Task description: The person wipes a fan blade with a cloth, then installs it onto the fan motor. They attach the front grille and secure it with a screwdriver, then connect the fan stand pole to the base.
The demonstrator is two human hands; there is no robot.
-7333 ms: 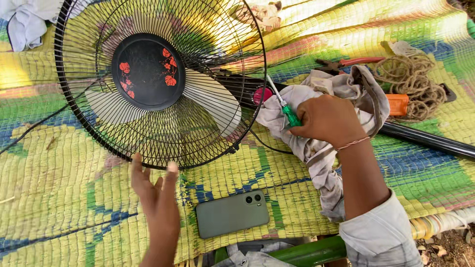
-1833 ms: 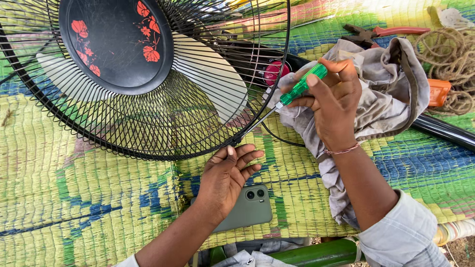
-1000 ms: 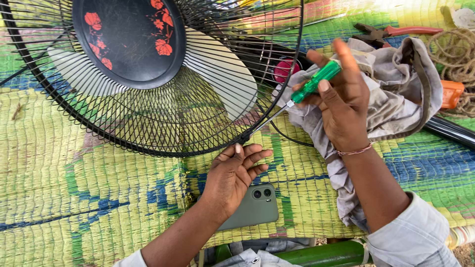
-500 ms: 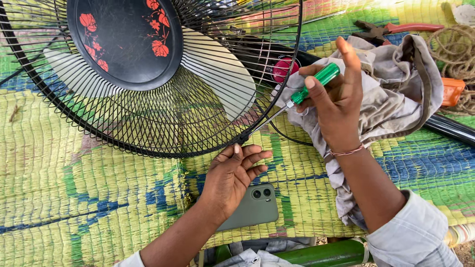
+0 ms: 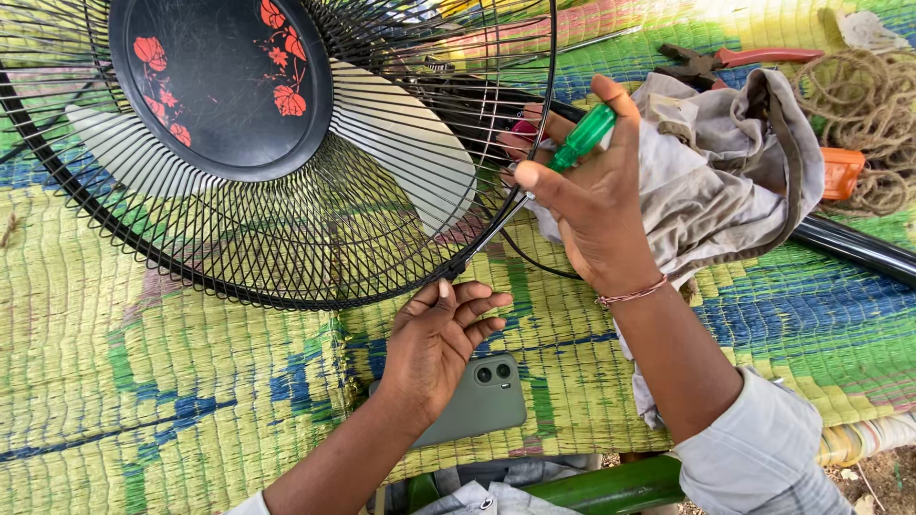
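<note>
While the right hand (image 5: 596, 205) fingers grip the green screwdriver (image 5: 584, 136), left hand (image 5: 441, 339) open by the fan grille (image 5: 286, 257) rim — thin wire, light, springy; hold the rim.

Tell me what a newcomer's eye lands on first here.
First, the big black fan guard filling the upper left, with pale blades behind it and a dark hub printed with red flowers. Next, the right hand at the guard's right rim, gripping a green-handled screwdriver over a crumpled grey cloth. Below, the left hand rests on the woven mat, partly covering a green phone.
</note>
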